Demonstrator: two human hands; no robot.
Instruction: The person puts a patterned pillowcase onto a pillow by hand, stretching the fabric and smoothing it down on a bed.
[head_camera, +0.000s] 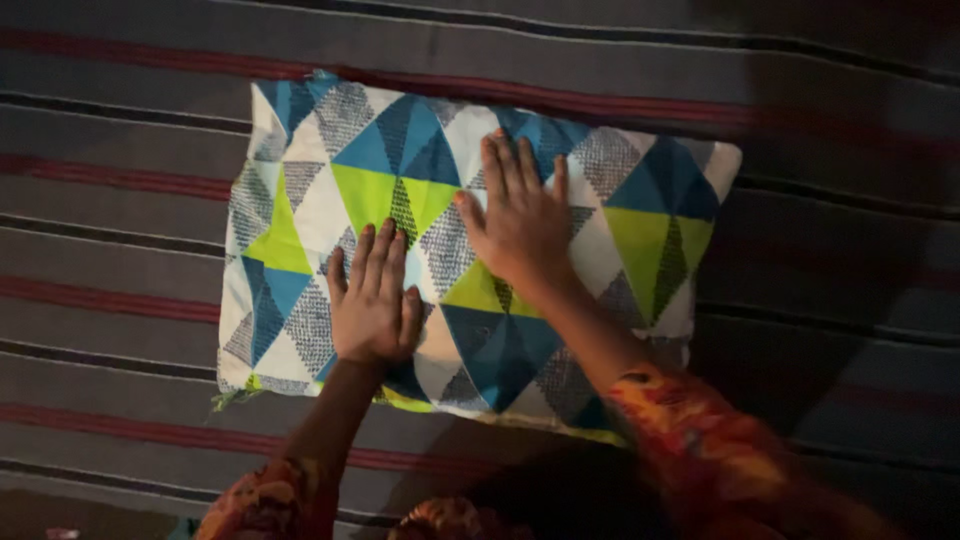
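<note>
left hand (372, 300) flat, fingers spread, grasping nothing | right hand (520, 220) flat likewise | patterned pillow (650, 215) directly beneath both palms, long axis sideways, on striped bedcover (120, 260) | right hand farther up

Rectangular cushion (300, 215) with blue, lime-green, white and grey hatched triangles, lying flat on the striped grey and red cloth (120, 290), long side across, slightly turned, frayed green threads at its lower left corner, both palms pressed on it
</note>
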